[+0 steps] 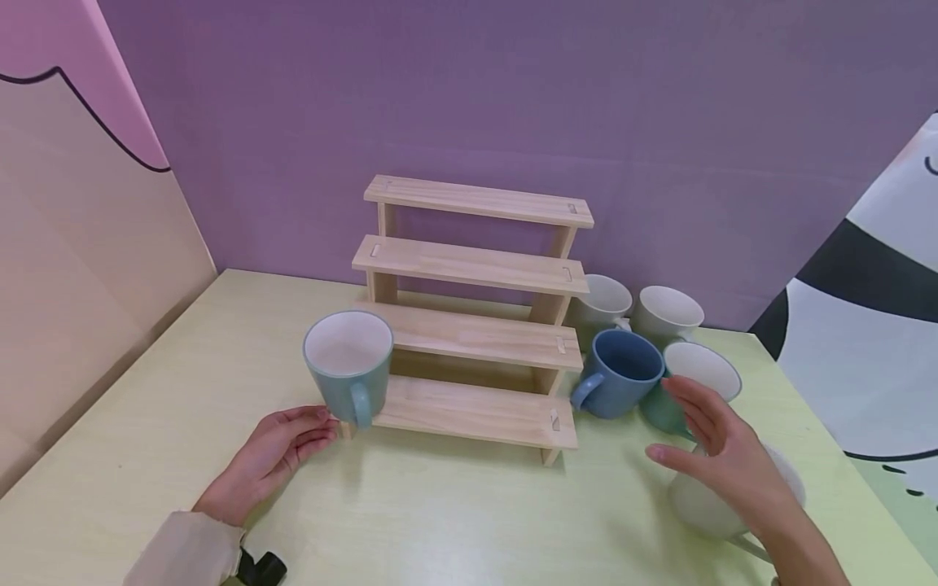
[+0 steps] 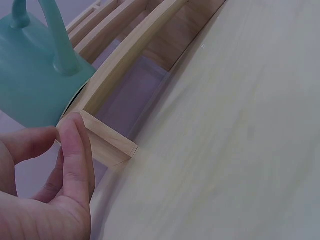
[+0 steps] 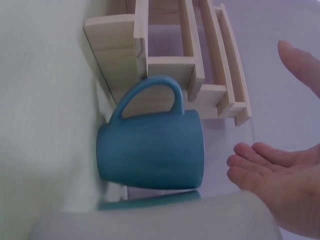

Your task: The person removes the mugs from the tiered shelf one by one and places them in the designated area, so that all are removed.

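Observation:
A light teal mug (image 1: 350, 366) with a white inside stands at the left end of the lowest step of a wooden tiered shelf (image 1: 469, 411). My left hand (image 1: 282, 448) is beside that end, just below the mug. In the left wrist view, its fingertips (image 2: 75, 125) meet the board's corner; a firm grip cannot be made out. Over a whitish mug (image 1: 707, 505), my right hand (image 1: 721, 456) hovers with thumb and fingers spread, holding nothing. It partly hides that mug and a green mug (image 1: 703, 370). A blue mug (image 1: 619, 374) stands near its fingertips.
Two pale mugs (image 1: 604, 301) (image 1: 667, 313) stand behind the blue one, right of the shelf. A purple backdrop (image 1: 476, 98) rises behind the light wood-toned table (image 1: 440, 521). Patterned panels (image 1: 872, 342) flank both sides.

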Action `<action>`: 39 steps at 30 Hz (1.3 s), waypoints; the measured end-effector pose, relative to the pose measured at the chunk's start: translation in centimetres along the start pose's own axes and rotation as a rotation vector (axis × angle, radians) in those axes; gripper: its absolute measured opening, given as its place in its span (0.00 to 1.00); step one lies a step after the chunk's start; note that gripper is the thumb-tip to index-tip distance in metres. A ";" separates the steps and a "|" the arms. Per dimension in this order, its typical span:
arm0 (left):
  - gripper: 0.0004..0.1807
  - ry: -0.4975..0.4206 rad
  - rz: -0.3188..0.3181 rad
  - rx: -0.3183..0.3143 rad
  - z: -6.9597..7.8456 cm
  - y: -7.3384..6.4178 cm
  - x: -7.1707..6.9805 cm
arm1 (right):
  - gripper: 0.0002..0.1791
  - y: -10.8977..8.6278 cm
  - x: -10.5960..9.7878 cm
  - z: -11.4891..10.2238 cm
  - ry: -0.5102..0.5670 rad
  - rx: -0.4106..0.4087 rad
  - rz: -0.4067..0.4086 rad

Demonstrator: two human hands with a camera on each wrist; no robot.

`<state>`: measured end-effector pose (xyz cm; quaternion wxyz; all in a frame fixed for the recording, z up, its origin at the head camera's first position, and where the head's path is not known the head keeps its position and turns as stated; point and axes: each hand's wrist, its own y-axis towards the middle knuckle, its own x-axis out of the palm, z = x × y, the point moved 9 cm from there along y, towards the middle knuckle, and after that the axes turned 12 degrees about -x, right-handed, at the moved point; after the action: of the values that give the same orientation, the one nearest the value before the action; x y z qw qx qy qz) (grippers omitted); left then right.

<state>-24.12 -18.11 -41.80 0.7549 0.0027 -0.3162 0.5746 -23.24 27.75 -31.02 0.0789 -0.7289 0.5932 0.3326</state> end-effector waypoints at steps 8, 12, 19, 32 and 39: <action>0.12 -0.004 -0.034 0.024 0.3 0.0 0.1 | 0.42 1.0 1.4 -1.1 0.029 -0.044 -0.002; 0.11 -0.020 -0.043 0.009 0.0 0.1 0.2 | 0.42 1.4 2.0 -1.4 0.061 -0.064 -0.001; 0.12 -0.028 -0.083 0.010 -0.4 0.2 0.4 | 0.39 1.8 3.3 -2.3 0.101 -0.116 -0.001; 0.11 0.007 -0.035 -0.006 -0.6 0.1 -0.2 | 0.36 3.0 6.1 -4.1 0.136 -0.130 -0.047; 0.10 0.002 -0.027 0.002 -0.2 0.0 -0.2 | 0.35 3.9 7.4 -4.9 0.178 -0.131 -0.068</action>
<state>-24.07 -18.18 -42.05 0.7629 0.0071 -0.3151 0.5645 -24.30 18.16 -30.41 -0.0105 -0.7789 0.5496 0.3019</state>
